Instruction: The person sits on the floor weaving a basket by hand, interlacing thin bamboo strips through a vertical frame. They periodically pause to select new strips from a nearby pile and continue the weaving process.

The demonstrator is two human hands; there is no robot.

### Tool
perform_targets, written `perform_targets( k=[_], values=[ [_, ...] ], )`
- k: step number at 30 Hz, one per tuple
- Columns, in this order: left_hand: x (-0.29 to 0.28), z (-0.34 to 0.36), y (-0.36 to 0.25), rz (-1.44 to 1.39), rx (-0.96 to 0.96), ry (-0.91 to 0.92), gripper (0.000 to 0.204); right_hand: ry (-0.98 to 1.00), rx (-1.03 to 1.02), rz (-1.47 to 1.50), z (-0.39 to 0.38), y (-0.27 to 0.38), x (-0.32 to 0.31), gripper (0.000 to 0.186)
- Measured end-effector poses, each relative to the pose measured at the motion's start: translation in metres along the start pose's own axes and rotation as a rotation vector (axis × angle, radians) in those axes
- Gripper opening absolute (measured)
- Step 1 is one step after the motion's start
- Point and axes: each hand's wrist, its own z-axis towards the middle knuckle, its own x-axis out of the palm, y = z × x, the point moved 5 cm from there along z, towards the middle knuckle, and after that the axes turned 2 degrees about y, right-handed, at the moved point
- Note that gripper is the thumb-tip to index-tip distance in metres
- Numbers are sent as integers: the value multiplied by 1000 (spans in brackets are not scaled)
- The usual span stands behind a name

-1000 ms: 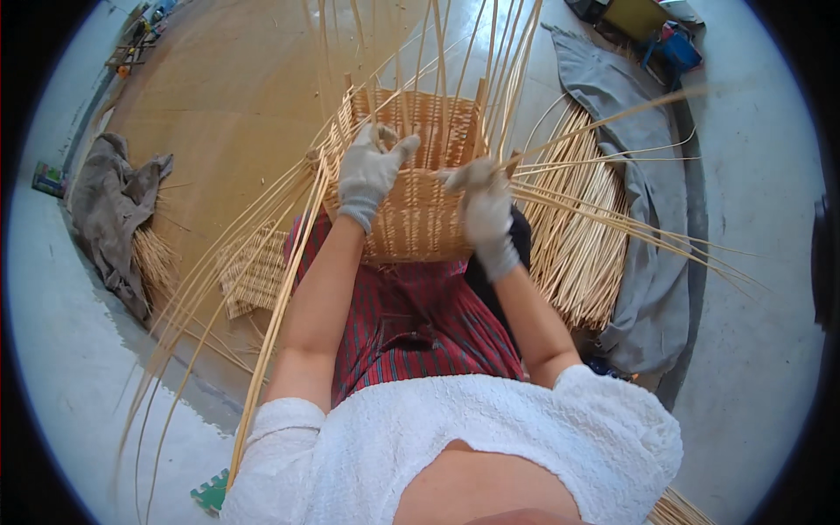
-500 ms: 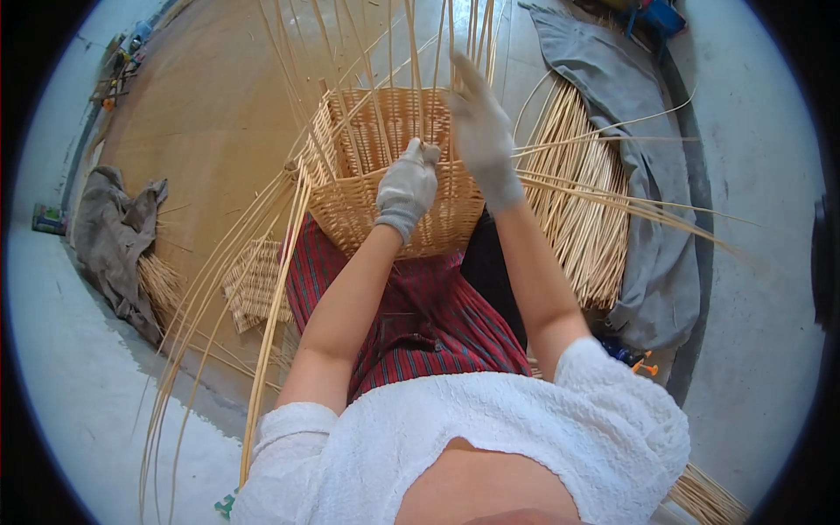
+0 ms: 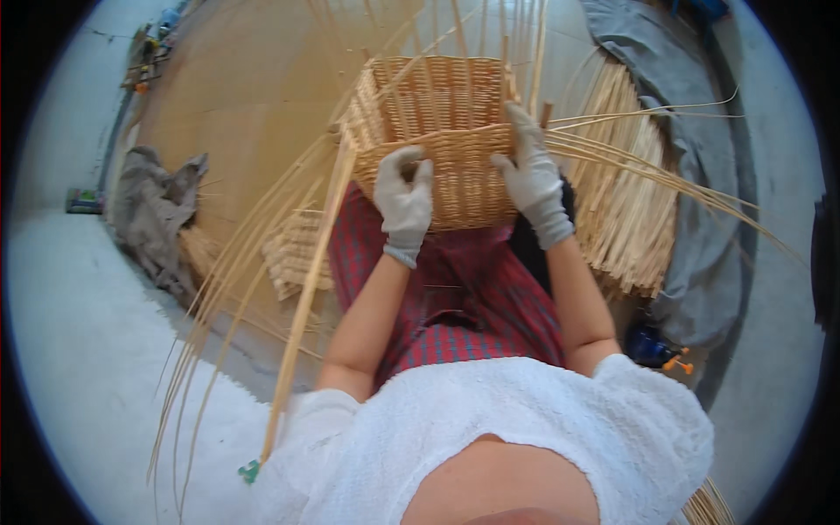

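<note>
A half-woven wicker basket (image 3: 459,188) sits on my lap, its near wall facing me and thin upright stakes rising from its far side. In front of the near wall's left part is my left hand (image 3: 405,197), in a pale grey glove. Its fingers curl with a gap between thumb and forefinger, and nothing shows in that gap. My right hand (image 3: 534,179), gloved alike, lies against the basket's right corner. Its fingers stretch upward along the side, with the thumb apart over the near wall.
Long loose canes (image 3: 306,297) trail from the basket's left side, and others (image 3: 647,171) reach out right. A large bundle of canes (image 3: 626,201) lies on grey cloth (image 3: 700,227) at right. A small woven piece (image 3: 297,254) and a crumpled cloth (image 3: 157,210) lie left.
My left hand has come off the rim, its pinch loosened. My right hand, raised above the rim before, has come down to the right corner. The basket now appears higher and farther right.
</note>
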Motion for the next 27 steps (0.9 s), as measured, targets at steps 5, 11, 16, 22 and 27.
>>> perform_targets(
  k=[5, 11, 16, 22, 27],
  values=[
    [-102, 16, 19, 142, -141, -159, 44, 74, 256, 570, -35, 39, 56, 42],
    [-113, 20, -17, -60, -110, -139, 31, 313, -671, 608, -53, 207, 95, 29],
    [-120, -5, -62, 109, -65, 91, 20, 660, -928, 485, -61, 189, 93, 33],
    [-150, -26, -11, -174, 24, -175, 27, 667, -592, -40, 24, 191, 82, 31],
    [-111, -34, -10, -116, 122, -139, 32, -316, 11, 1093, 44, 35, 60, 22]
  ],
)
